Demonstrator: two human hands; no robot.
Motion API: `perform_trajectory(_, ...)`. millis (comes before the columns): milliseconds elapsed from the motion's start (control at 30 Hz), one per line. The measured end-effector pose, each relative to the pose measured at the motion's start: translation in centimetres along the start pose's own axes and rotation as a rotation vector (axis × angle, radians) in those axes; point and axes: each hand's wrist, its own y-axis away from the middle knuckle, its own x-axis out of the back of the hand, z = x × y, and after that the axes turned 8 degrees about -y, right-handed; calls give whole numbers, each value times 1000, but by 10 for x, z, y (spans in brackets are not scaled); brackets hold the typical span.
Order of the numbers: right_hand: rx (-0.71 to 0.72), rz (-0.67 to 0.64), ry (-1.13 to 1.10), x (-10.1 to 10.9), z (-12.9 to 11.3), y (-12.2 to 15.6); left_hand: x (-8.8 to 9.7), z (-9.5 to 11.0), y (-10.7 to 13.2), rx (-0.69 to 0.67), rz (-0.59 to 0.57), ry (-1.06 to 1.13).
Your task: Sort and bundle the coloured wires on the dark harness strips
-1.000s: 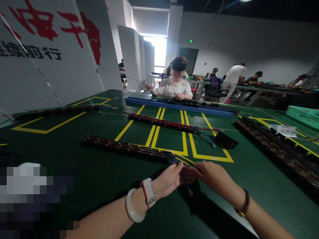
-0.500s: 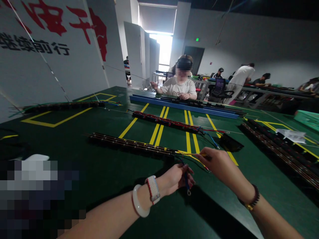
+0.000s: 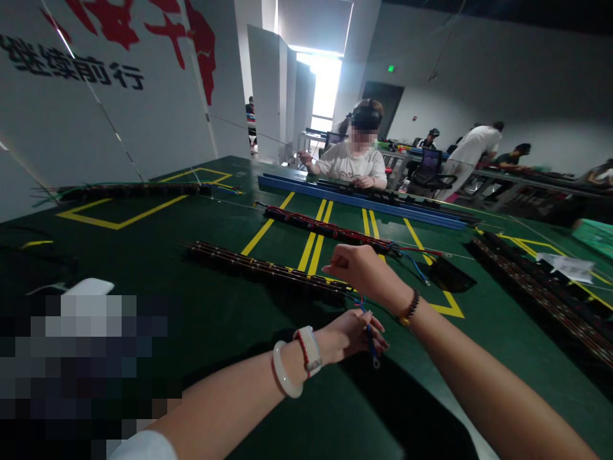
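My left hand (image 3: 352, 333) is closed on a blue wire (image 3: 370, 342), whose ring terminal hangs below the fingers. It is near the right end of a long, dark wiring strip (image 3: 268, 271) with brown wires along it. My right hand (image 3: 354, 265) is held over that same end, fingers pinched together. A bit of yellow wire (image 3: 332, 261) shows at its fingertips; most of it is hidden by the hand. Short coloured wire ends lie between the two hands.
Behind lies a strip with red and blue wires (image 3: 325, 228), then a blue rail (image 3: 364, 201) where another person (image 3: 352, 160) sits. A black piece (image 3: 451, 275) is to the right. More dark strips (image 3: 541, 294) and a white packet (image 3: 565, 267) lie at far right.
My right hand has moved left and up, from the yellow wire's stretched end to above the strip. My left hand keeps the blue wire. The view has shifted slightly.
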Motion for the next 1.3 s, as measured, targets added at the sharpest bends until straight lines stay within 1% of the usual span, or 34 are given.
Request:
perform_trajectory(67,21,-63,129,-19,-15,-7,-2,4,2,0,-46,24)
perform_trajectory(133,45,-114,238,-31,-25,-10,-3,7,4,-30,-98,71)
perform_trajectory(200,74,-109,233,-31,-28,-7,-3,8,6,-36,-101,93)
perform_trajectory(267,91,-38,90,-19,-20,4,-3,7,6,3,-43,69)
perform_trajectory(300,88,19,-16,-10,-12,13,-2,6,5,9,-13,59)
perform_trajectory(367,29,156,-234,5,14,34,-3,5,5,2,29,52)
perform_trajectory(433,-84,300,-323,10,50,58,-4,5,6,-3,36,39)
perform_trajectory(467,-136,339,-327,8,68,70,-4,6,6,6,39,27)
perform_trajectory(533,-210,311,-320,-4,103,91,-6,8,8,28,50,-6)
perform_trajectory(600,-252,241,-373,-20,126,108,-8,10,10,27,63,-23)
perform_trajectory(667,-254,145,-407,-34,138,117,-10,11,11,19,72,-35)
perform_trajectory(767,-212,65,-410,-44,139,119,-11,11,12,8,87,-93)
perform_trajectory(833,-170,41,-390,-46,137,116,-10,12,12,24,103,-183)
perform_trajectory(900,-137,20,-376,-46,137,114,-6,17,13,67,123,-337)
perform_trajectory(1000,-134,34,-399,-47,140,114,2,30,19,158,140,-689)
perform_trajectory(1033,-138,43,-404,-47,141,115,5,36,21,184,119,-817)
perform_trajectory(1067,-143,52,-407,-48,141,115,7,43,24,238,90,-935)
perform_trajectory(1200,-146,59,-412,-46,140,116,14,62,32,381,-17,-1115)
perform_trajectory(1300,-143,65,-416,-45,139,116,17,67,33,416,-16,-1230)
